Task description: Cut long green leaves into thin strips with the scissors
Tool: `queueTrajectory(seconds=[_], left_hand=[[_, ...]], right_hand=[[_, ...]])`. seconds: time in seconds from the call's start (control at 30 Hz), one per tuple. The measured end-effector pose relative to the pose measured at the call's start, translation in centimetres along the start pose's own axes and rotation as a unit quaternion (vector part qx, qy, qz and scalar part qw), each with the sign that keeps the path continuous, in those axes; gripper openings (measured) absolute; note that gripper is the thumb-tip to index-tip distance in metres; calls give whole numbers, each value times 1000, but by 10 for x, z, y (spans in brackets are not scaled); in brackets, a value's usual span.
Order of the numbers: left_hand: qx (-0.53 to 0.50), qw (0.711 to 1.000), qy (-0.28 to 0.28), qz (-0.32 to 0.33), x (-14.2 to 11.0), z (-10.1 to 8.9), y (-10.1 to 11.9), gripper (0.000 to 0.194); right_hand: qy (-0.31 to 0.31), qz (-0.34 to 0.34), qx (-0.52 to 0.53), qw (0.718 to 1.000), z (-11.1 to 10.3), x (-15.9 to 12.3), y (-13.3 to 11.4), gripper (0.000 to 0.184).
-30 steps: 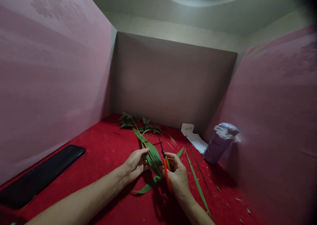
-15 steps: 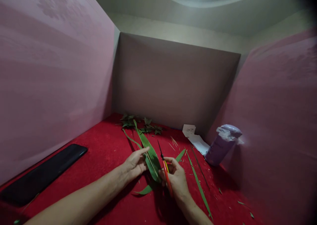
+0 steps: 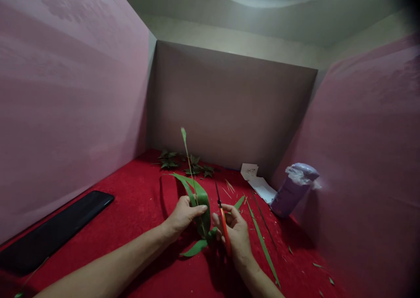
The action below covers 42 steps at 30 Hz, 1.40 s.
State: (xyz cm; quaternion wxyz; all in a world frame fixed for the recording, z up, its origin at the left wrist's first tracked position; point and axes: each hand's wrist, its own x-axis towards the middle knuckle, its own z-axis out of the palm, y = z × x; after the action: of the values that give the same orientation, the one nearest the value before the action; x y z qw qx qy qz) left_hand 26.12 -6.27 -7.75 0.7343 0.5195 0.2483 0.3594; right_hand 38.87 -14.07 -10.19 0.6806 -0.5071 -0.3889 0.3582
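Note:
My left hand is closed on a broad green leaf, its thumb pressing across the blade. The leaf bends over toward the left, and a thin stalk with a small green tip rises from the same grip. Just to the right, my right hand holds scissors by their orange handles, the dark blades pointing up and away. The blades look closed and are apart from the leaf. Another leaf piece lies below the hands. Right of the scissors rests a long narrow leaf strip.
Red cloth covers the surface. Several lobed leaves lie at the back, near thin sticks and white papers. A purple package leans at the right, a flat black object lies left. Panels stand around.
My left hand has turned and its thumb now lies across the leaf, which has bent over. The thin stalk now stands up away from it. The scissors have shifted slightly right.

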Motion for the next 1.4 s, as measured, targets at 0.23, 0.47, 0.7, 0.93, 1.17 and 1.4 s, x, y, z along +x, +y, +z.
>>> queueTrajectory(seconds=[0.23,0.47,0.7,0.93,1.17,1.4], left_hand=[[-34,992,41,-110,3,-5,1,25],[-40,997,38,-56,1,-2,7,33],[10,998,-28,60,-2,2,9,57],[-8,999,-21,-49,2,-8,0,47],[-26,993,-4,-118,2,-6,2,30],[-35,996,67,-46,9,-3,1,32]], right_hand=[[24,5,-23,999,0,3,-1,45],[24,-7,-29,999,-2,2,4,43],[37,-11,-24,999,0,2,-3,46],[35,-9,-20,999,0,2,-2,44],[28,13,-33,999,1,1,-4,45],[3,50,-10,999,2,1,0,46]])
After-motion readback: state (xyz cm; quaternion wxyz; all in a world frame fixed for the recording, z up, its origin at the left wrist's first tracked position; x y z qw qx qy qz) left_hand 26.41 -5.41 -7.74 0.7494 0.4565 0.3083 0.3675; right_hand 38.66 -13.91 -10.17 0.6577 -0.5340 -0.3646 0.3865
